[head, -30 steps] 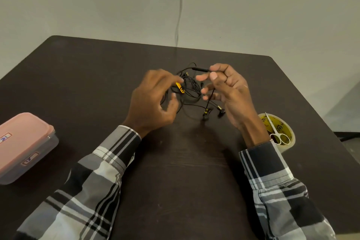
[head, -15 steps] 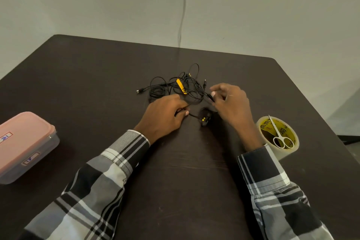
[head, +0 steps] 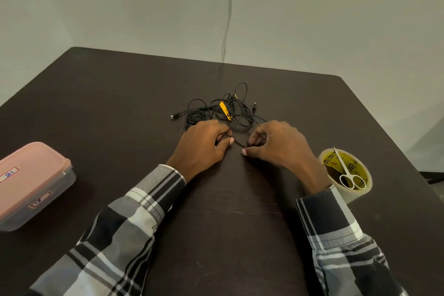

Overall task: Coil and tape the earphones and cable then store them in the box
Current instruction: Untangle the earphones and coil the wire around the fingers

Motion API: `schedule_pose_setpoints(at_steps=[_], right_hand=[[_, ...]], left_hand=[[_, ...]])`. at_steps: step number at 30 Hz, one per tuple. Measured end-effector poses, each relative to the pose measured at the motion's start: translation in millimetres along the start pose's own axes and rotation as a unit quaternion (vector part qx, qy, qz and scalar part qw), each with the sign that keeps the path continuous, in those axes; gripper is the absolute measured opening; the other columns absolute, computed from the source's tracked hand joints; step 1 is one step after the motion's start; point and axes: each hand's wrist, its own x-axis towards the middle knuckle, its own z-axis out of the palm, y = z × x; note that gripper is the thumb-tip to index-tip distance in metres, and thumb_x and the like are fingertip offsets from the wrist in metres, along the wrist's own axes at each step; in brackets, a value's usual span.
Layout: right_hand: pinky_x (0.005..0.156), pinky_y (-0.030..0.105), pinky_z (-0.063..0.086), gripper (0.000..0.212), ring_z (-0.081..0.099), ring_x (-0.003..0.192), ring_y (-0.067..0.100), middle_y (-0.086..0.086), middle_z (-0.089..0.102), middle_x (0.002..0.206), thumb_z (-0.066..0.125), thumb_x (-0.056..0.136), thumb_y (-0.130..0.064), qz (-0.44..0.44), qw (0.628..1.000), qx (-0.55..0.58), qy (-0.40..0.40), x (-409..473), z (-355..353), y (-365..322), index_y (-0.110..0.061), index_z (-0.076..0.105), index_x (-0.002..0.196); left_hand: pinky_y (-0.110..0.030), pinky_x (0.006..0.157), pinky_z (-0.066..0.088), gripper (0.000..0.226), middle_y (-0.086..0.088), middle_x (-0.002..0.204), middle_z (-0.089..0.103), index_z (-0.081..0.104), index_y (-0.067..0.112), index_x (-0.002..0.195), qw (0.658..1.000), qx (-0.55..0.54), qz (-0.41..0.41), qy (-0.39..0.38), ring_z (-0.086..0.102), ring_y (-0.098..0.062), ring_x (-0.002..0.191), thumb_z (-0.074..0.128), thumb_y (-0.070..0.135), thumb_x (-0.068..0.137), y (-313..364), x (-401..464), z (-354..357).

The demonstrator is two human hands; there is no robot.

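Risk: black tangle of earphones and cable [head: 221, 113] lies loose on table [head: 120, 108], just beyond hands; pulling pinched strand could tighten knots or drag whole heap, since two leads look intertwined

Left hand [head: 200, 145]: fingers curled together, thumb and forefinger pinched on thin black strand. Right hand [head: 278, 145]: likewise closed, pinching same strand's other end, short length stretched between hands

Pink-lidded box [head: 31, 182]: lid on, near left, well apart. Tape roll [head: 346, 175] with scissors [head: 346, 170] on top, near right, untouched

sleeves [head: 134, 221]: long, plaid | colours: black, grey, white | cuffs: buttoned, striped
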Motion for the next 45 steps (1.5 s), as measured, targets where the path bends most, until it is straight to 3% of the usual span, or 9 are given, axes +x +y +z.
schedule_pose_setpoints(at_steps=[3, 8, 14, 18, 24, 28, 31, 35, 45], right_hand=[[0.068, 0.026, 0.048, 0.007, 0.062, 0.082, 0.004, -0.018, 0.064, 0.080, 0.074, 0.083, -0.028, -0.007, 1.000, 0.017, 0.009, -0.6, 1.9, 1.0, -0.033, 0.070, 0.087], [0.073, 0.037, 0.053, 0.015, 0.062, 0.080, 0.011, -0.011, 0.066, 0.078, 0.063, 0.083, -0.017, -0.058, 0.996, 0.064, 0.028, 1.9, 7.5, 3.4, -0.028, 0.063, 0.093], [0.070, 0.033, 0.049, 0.018, 0.065, 0.075, 0.023, 0.001, 0.059, 0.076, 0.056, 0.092, 0.003, -0.078, 0.908, 0.410, 0.030, -8.4, -17.8, -0.4, -0.014, 0.053, 0.097], [0.066, 0.030, 0.053, 0.024, 0.065, 0.066, 0.023, 0.018, 0.063, 0.079, 0.058, 0.089, 0.012, -0.114, 0.871, 0.478, 0.007, -19.5, -53.2, -9.0, -0.006, 0.056, 0.103], [0.072, 0.026, 0.060, 0.024, 0.073, 0.082, 0.022, 0.010, 0.077, 0.091, 0.074, 0.082, 0.002, -0.154, 0.878, 0.453, 0.029, -31.6, -112.3, -16.9, -0.002, 0.071, 0.106], [0.075, 0.028, 0.060, 0.022, 0.073, 0.083, 0.018, 0.011, 0.078, 0.093, 0.078, 0.077, 0.003, -0.182, 0.887, 0.419, 0.065, -36.8, -125.5, -19.5, 0.000, 0.075, 0.098], [0.072, 0.025, 0.060, 0.017, 0.071, 0.077, 0.015, 0.011, 0.078, 0.088, 0.079, 0.076, 0.004, -0.185, 0.894, 0.399, 0.089, -37.4, -127.9, -22.2, 0.000, 0.077, 0.093], [0.075, 0.033, 0.060, 0.012, 0.069, 0.074, 0.018, 0.009, 0.077, 0.082, 0.079, 0.078, 0.001, -0.178, 0.913, 0.345, 0.129, -37.5, -125.2, -25.3, -0.009, 0.079, 0.086], [0.076, 0.037, 0.060, 0.014, 0.067, 0.073, 0.020, 0.012, 0.076, 0.082, 0.078, 0.079, 0.004, -0.172, 0.874, 0.392, 0.229, -38.9, -147.4, -18.1, -0.009, 0.078, 0.082]], left_hand=[[-0.030, 0.071, 0.044, 0.021, 0.006, 0.090, 0.064, 0.069, 0.020, 0.108, 1.000, -0.007, -0.005, 0.011, 0.059, -0.015, 0.085, 0.065, 0.031, 0.091, 1.4, -0.6, -1.4], [-0.031, 0.075, 0.048, 0.059, 0.006, 0.105, 0.054, 0.047, 0.021, 0.140, 0.997, -0.044, -0.032, 0.055, 0.049, -0.010, 0.081, 0.071, 0.026, 0.086, -0.6, 0.3, -1.6], [-0.036, 0.108, 0.040, 0.079, -0.005, 0.139, 0.038, 0.036, 0.017, 0.148, 0.994, -0.031, 0.027, 0.103, 0.037, -0.022, 0.127, 0.074, 0.014, 0.078, 7.7, 1.2, -14.9], [-0.035, 0.121, 0.019, 0.079, 0.006, 0.154, 0.033, 0.037, 0.021, 0.149, 0.973, -0.225, 0.055, 0.017, 0.014, -0.012, 0.150, 0.062, 0.004, 0.076, 31.5, 0.6, -32.4], [-0.049, 0.110, 0.041, 0.059, -0.022, 0.122, 0.067, 0.058, -0.003, 0.130, 0.824, -0.562, 0.047, -0.056, 0.062, -0.034, 0.119, 0.038, 0.003, 0.074, 60.7, 9.4, -69.9], [-0.046, 0.096, 0.048, 0.051, -0.020, 0.086, 0.070, 0.066, -0.003, 0.119, 0.788, -0.610, -0.032, -0.079, 0.069, -0.032, 0.086, 0.035, 0.031, 0.097, 64.9, 11.9, -85.4], [-0.042, 0.080, 0.057, 0.039, -0.005, 0.065, 0.055, 0.070, -0.001, 0.113, 0.813, -0.575, -0.065, -0.071, 0.056, -0.017, 0.056, 0.052, 0.030, 0.100, 72.0, 14.6, -92.0], [-0.024, 0.054, 0.048, 0.028, 0.002, 0.058, 0.041, 0.075, 0.006, 0.105, 0.853, -0.509, -0.083, -0.075, 0.038, -0.009, 0.049, 0.062, 0.029, 0.095, 69.7, 11.5, -96.4], [-0.015, 0.046, 0.031, 0.025, 0.007, 0.056, 0.047, 0.078, 0.011, 0.094, 0.905, -0.407, -0.096, -0.072, 0.035, -0.004, 0.048, 0.070, 0.032, 0.085, 53.1, 13.0, -143.4]])
